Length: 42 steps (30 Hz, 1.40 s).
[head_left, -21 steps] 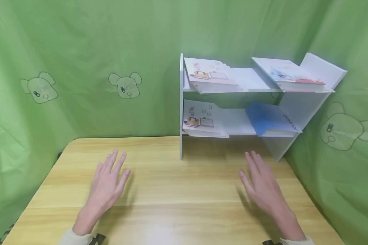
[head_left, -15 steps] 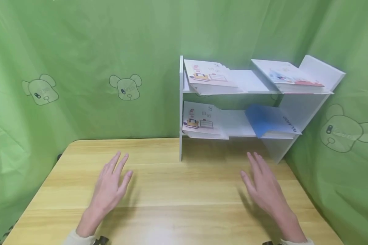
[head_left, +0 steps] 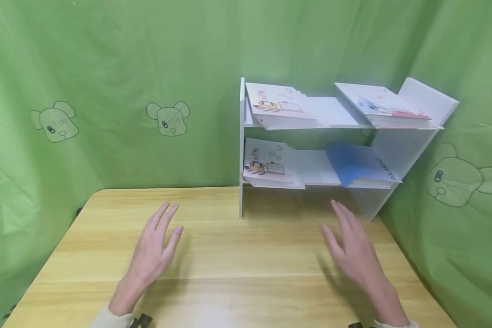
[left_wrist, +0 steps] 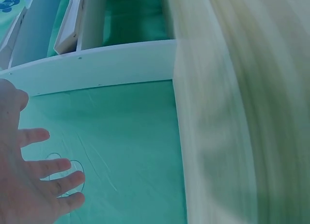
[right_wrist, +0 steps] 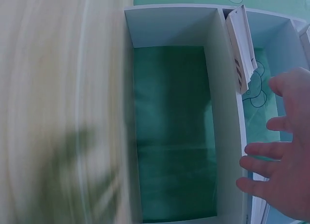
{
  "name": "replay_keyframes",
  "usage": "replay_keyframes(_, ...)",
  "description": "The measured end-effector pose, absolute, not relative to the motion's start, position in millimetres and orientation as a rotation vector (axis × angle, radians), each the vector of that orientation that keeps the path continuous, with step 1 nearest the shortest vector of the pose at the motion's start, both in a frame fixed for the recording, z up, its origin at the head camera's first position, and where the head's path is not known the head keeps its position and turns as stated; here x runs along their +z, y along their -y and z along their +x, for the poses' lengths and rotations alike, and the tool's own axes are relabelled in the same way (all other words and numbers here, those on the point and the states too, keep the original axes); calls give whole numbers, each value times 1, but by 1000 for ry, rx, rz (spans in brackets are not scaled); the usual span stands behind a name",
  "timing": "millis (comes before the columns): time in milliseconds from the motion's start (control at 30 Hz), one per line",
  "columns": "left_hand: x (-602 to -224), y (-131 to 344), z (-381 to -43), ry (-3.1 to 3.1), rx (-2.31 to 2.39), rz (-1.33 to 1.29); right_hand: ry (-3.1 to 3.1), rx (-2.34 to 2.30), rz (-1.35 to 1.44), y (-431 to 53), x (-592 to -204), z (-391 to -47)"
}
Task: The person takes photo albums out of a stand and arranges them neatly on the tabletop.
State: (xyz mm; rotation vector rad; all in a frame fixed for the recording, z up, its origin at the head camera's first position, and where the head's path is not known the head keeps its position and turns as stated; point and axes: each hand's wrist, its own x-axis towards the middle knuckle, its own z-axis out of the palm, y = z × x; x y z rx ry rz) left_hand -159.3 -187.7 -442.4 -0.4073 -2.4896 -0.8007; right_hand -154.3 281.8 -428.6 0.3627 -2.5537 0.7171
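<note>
My left hand [head_left: 151,255] hovers over the left part of the wooden table [head_left: 246,259], fingers extended and thumb apart, holding nothing. On the right side, my right hand [head_left: 356,255] is held over the table in front of the white shelf [head_left: 241,150], its fingers likewise straight with nothing in them. In the left wrist view the left hand's fingers [left_wrist: 58,185] are spread. The right wrist view has the right hand's fingers [right_wrist: 264,163] overlapping the shelf's lower tier. Both hands cast shadows on the wood.
Stacked books [head_left: 283,105] lie at the upper tier's left, and a white-and-red book [head_left: 389,105] at its right. Below are more stacked books [head_left: 268,164] and a blue-covered book [head_left: 361,164]. A green curtain [head_left: 115,68] with bear drawings closes off the back and sides.
My left hand has shifted a little to the right, toward the middle of the table. The right hand has hardly moved. The books and shelf stay as they were, with a slight camera tilt.
</note>
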Motion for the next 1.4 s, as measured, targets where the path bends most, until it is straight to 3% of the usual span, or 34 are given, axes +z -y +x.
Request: replay_keyframes(1400,-411,150,-177,2236,-1211,-545,2188,955,454,-267,-395,-174)
